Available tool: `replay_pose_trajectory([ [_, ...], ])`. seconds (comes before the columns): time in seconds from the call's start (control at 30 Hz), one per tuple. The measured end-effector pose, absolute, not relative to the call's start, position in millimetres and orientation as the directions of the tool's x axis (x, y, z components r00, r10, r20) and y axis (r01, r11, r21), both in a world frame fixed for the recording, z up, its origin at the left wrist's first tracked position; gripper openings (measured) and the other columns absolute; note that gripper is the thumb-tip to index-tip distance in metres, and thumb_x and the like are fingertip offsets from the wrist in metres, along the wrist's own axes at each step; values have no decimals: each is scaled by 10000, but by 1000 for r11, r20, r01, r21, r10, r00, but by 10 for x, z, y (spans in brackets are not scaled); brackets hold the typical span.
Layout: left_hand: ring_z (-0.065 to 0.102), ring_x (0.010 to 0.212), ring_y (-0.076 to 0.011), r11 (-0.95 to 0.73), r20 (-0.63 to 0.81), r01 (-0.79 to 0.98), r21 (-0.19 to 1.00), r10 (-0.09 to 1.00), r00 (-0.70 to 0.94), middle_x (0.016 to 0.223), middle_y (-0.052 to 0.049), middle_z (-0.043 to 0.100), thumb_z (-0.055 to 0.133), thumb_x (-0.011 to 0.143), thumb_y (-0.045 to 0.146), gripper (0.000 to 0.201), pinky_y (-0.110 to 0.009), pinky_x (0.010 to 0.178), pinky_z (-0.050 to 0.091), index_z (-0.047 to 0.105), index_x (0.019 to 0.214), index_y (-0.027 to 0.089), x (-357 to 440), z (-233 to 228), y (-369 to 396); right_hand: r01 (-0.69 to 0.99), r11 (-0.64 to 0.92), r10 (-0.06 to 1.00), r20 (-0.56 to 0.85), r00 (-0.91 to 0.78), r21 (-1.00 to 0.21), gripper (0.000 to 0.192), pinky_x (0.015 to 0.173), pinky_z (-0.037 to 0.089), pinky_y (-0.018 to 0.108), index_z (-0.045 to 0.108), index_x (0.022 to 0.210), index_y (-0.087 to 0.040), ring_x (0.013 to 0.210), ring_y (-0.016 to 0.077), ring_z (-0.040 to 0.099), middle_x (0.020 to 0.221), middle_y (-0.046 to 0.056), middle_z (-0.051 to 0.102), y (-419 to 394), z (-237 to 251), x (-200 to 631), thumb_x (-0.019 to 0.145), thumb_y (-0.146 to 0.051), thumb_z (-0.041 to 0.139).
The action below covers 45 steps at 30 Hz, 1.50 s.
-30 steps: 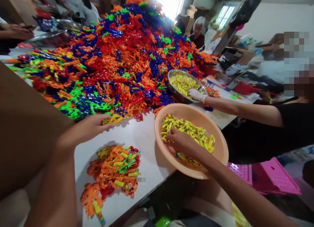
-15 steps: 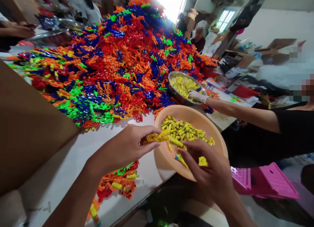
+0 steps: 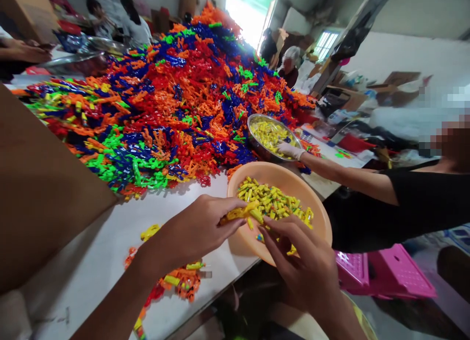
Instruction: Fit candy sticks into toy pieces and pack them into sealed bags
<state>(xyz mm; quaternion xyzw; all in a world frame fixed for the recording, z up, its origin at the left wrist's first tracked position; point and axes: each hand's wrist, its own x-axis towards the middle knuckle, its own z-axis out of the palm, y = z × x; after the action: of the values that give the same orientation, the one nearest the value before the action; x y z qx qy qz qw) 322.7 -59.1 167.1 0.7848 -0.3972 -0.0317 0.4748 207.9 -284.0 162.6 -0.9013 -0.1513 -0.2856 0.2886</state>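
Your left hand [image 3: 198, 227] pinches a small yellow plastic toy piece [image 3: 238, 213] between thumb and fingers, holding it above the near rim of the shallow peach plastic bowl [image 3: 319, 217]. Its long axis runs roughly left to right, the free end pointing toward your right hand [image 3: 304, 266], which hovers just beside it with fingers [image 3: 282, 232] loosely curled; what they hold, if anything, is hidden. The piece looks thin, glossy and irregular. Under your left wrist a small heap of orange and green plastic pieces [image 3: 179, 279] lies on the white desk [image 3: 110, 242]. Beyond, a co-worker's gloved hand [image 3: 290, 150] touches a steel bowl of yellow pieces [image 3: 270, 134] against the big multicoloured pile [image 3: 176, 100].
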Motion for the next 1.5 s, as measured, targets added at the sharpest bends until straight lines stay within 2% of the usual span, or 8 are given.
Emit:
replay_pose_trajectory([
  [0.27, 730, 713, -154, -213, 313, -593, 777, -686, 657, 873, 9, 856, 739, 1062, 272, 204, -255, 713, 508, 878, 1207, 234, 3309, 1697, -525, 325, -677, -49, 481, 876, -661, 93, 608, 541, 229, 848, 1146, -287, 662, 127, 669, 834, -27, 727, -2942, 1666, 2186, 1053, -280, 844],
  [0.57, 774, 791, -179, -262, 319, -600, 756, -652, 688, 972, -27, 884, 712, 1079, 290, 218, -264, 721, 515, 872, 1218, 237, 3327, 1602, -585, 316, -694, -55, 484, 873, -648, 35, 575, 510, 239, 843, 1062, -248, 591, 120, 618, 778, -24, 718, -2877, 1611, 2242, 1033, -267, 838],
  [0.83, 767, 830, -180, -146, 233, -488, 861, -739, 632, 1054, -32, 895, 725, 1058, 317, 243, -248, 685, 520, 874, 1228, 230, 3381, 1628, -528, 206, -528, -62, 280, 958, -824, 261, 597, 569, 257, 895, 1108, -255, 703, 165, 732, 923, 53, 821, -3144, 1551, 2355, 1024, -500, 869],
  [1.03, 756, 781, -184, -233, 104, -405, 884, -747, 657, 1041, -48, 878, 655, 1096, 497, 370, -273, 714, 564, 852, 1235, 216, 3629, 1644, -251, 182, -533, -81, 264, 961, -826, 300, 606, 596, 284, 903, 1089, -266, 757, 212, 769, 977, 82, 853, -3102, 1431, 2345, 994, -549, 885],
  [1.13, 775, 838, -216, -519, 99, -430, 739, -547, 831, 1041, -74, 864, 478, 1163, 506, 470, -319, 805, 608, 831, 1078, 207, 3919, 1424, 36, 151, -483, -98, 225, 969, -862, 282, 592, 579, 274, 894, 1095, -268, 714, 199, 748, 965, 69, 851, -2799, 1202, 2253, 1029, -537, 840],
  [1.27, 766, 1176, -303, -821, 146, -410, 398, -384, 912, 1215, -125, 849, 527, 1089, 225, 301, -419, 1079, 582, 827, 1112, 213, 4235, 983, 303, 129, -402, 18, 133, 991, -907, 308, 555, 525, 259, 886, 1060, -238, 624, 176, 682, 819, 38, 785, -2136, 764, 2175, 1086, -515, 754],
  [1.37, 620, 1465, -366, -834, 178, -410, 369, -370, 912, 1528, -174, 735, 527, 1040, 123, 387, -537, 1264, 468, 791, 1313, 196, 4322, 728, 304, 169, -450, 79, 150, 986, -877, 293, 602, 536, 257, 881, 1067, -216, 659, 178, 693, 820, 41, 755, -1766, 533, 2191, 1108, -455, 719],
  [1.5, 521, 1555, -423, -830, 201, -411, 378, -359, 911, 1657, -194, 623, 534, 1030, 112, 454, -629, 1289, 422, 740, 1424, 200, 4358, 535, 229, 278, -694, 169, 225, 960, -664, 298, 645, 540, 276, 838, 1303, -234, 747, 196, 748, 1044, 90, 788, -1846, 641, 2170, 1141, -401, 652],
])
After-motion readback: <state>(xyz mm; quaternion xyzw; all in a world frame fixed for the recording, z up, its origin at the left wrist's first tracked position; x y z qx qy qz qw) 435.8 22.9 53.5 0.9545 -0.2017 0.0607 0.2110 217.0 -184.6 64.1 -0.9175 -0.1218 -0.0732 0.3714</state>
